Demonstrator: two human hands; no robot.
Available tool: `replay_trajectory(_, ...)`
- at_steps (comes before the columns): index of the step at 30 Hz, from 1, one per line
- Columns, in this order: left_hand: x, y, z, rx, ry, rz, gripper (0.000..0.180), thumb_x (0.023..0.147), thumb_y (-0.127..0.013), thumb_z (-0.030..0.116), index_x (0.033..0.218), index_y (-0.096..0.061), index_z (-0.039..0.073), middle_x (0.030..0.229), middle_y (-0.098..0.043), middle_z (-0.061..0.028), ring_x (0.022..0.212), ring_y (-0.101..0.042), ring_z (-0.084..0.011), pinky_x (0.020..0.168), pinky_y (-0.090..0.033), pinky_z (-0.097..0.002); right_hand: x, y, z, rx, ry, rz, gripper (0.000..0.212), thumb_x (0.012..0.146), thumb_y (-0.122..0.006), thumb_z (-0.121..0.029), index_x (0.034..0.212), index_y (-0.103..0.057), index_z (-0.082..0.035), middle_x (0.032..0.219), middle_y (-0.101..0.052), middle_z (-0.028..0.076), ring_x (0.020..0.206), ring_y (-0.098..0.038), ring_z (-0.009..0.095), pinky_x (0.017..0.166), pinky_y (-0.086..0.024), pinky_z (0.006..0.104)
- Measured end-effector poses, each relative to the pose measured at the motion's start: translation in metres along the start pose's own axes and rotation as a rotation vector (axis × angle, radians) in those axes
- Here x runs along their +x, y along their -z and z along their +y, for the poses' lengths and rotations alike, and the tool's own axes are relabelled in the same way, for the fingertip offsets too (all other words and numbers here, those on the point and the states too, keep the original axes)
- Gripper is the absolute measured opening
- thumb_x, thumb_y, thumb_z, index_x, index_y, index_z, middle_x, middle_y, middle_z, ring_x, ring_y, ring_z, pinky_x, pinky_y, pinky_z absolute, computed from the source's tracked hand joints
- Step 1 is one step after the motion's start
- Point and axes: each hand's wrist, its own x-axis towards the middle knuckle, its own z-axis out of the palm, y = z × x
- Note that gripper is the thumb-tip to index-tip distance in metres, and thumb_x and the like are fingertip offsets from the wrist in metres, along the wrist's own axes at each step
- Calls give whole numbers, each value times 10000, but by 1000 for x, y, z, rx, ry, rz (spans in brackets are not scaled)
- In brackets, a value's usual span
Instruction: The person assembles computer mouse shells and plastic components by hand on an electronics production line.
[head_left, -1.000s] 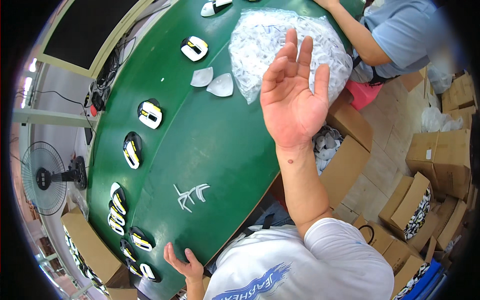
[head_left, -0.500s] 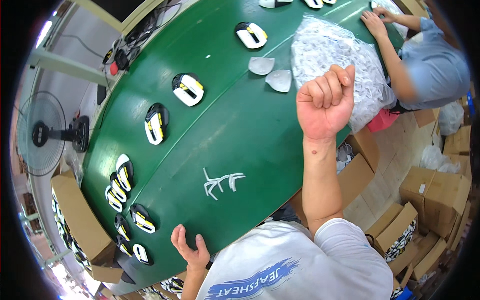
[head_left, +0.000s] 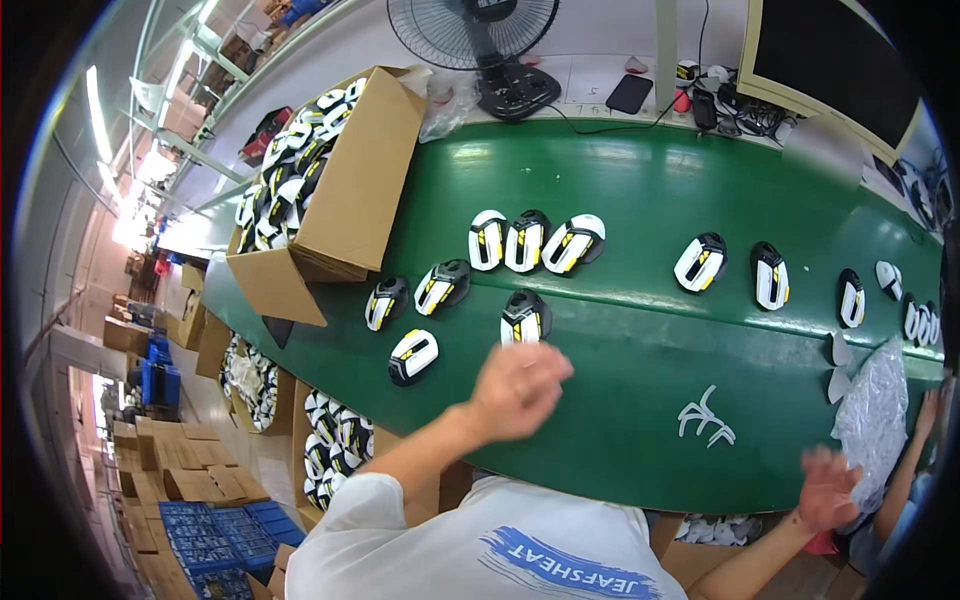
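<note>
My left hand [head_left: 520,392] is over the near part of the green table [head_left: 610,430], fingers curled in; what they hold, if anything, is hidden. Just beyond its knuckles lies an oval black, white and yellow plastic shell [head_left: 525,312], and I cannot tell whether the hand touches it. Out to the right, my right hand [head_left: 828,490] is slightly blurred, its fingers apart and nothing visible in it. Beside it is a clear plastic bag [head_left: 872,425] of pale pieces. Several thin white curved strips [head_left: 705,420] lie on the table between my hands.
More shells, such as one white-sided shell [head_left: 413,357], are spread over the table. A cardboard box [head_left: 360,180] heaped with them stands at the left. Two translucent curved pieces [head_left: 838,385] lie by the bag. A fan [head_left: 518,90] and a monitor [head_left: 830,70] are behind. A co-worker's arm [head_left: 905,465] shows at right.
The view has swung left. My left hand has moved from the table edge to beside a shell, and its fingers have curled. My right hand has opened from a fist and lowered.
</note>
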Motion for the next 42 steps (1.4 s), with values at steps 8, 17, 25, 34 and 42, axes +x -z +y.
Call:
replay_trajectory(8,83,47,-187,406,638,-356,718,1061,-747,317,1702,-505,105,1663,-538,-262,1440,-607,-466,1222,-494,-532,-60,0,-8,-1138,-77,885,287,1193,-596,-188,1378,-745,-26,1344,-758,86,1107,-702,199,1089,-539,389)
replay_trajectory(17,100,31,-274,278,595,-516,514,1130,-599,399,1534,-679,92,1624,-590,-245,1507,-526,-467,1257,-433,-543,-6,-65,91,-1816,-137,595,253,1012,-800,-178,1254,-835,-114,1214,-841,112,1133,-785,334,1014,-595,469)
replay_trajectory(25,85,6,-312,324,467,-355,428,1083,-569,156,1474,-679,22,1612,-586,-257,1489,-531,-461,1262,-429,-529,-75,-58,112,-2003,-135,699,282,972,-795,-162,1248,-835,-124,1400,-799,94,1369,-696,378,1185,-528,502)
replay_trajectory(34,161,-38,-111,122,69,-225,663,901,-673,28,1557,-669,123,1618,-575,-214,1469,-550,-434,1248,-464,-526,-82,-45,110,-1972,-107,644,302,925,-735,-52,1212,-828,-59,1382,-804,166,1340,-711,435,1163,-546,530)
replay_trajectory(42,159,-120,-99,318,120,-263,754,933,-819,287,1619,-571,96,1647,-516,-258,1521,-484,-483,1240,-404,-655,-83,-36,113,-1983,-96,650,306,936,-714,-57,1224,-818,-51,1414,-792,161,1359,-702,427,1195,-519,549)
